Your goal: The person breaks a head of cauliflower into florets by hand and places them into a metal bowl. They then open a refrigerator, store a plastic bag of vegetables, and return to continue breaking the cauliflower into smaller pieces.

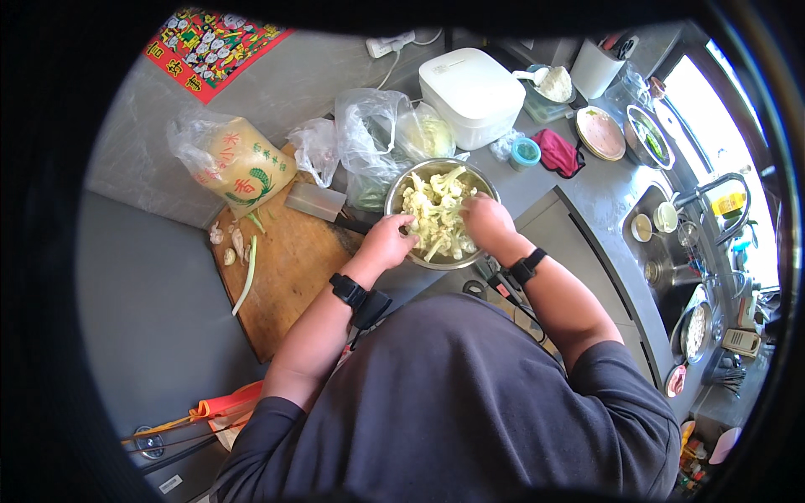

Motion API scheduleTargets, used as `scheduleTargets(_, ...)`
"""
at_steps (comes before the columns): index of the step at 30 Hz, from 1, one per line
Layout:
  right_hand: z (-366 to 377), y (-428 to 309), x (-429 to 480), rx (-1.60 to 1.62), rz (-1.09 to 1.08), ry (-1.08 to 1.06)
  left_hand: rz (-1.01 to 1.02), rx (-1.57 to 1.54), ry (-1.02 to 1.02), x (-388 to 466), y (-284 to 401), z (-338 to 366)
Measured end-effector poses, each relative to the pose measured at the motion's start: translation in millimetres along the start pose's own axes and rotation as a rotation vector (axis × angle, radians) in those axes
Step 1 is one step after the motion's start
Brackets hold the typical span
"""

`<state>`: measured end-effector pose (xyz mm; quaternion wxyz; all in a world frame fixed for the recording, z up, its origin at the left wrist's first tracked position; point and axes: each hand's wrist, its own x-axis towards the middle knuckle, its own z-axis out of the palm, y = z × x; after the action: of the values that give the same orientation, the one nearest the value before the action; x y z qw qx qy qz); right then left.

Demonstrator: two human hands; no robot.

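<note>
A stainless steel bowl holds a heap of cauliflower florets in front of me. My left hand reaches over the bowl's left rim, its thumb and fingertips against the florets. On the opposite side, my right hand is inside the bowl with curled, slightly blurred fingers among the florets. Whether either hand grips a piece is hidden. Just left of the bowl, a cleaver lies on a wooden cutting board, its black handle pointing towards my left hand.
Garlic and a scallion stalk lie on the board. Behind are a grain bag, plastic bags of vegetables and a white lidded container. To the right are a pink cloth, stacked plates and a sink.
</note>
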<state>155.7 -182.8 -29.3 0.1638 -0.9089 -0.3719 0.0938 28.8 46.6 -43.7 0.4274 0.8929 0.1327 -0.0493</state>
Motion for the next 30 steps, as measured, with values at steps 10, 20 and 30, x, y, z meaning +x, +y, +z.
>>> scheduleTargets(10, -13.1, 11.2, -10.4, 1.186, 0.405, 0.104, 0.127, -0.167, 0.117, 16.7, 38.1, -0.5)
scheduleTargets(20, -19.2, -6.1, -11.7, 1.024, 0.05, 0.182, -0.145, -0.894, -0.293, 38.0, 73.6, -9.5)
scheduleTargets(30, -40.3, -17.9, 2.2, 1.52, 0.193, -0.118, -0.06, -0.764, -0.215, 36.2, 79.5, -3.7)
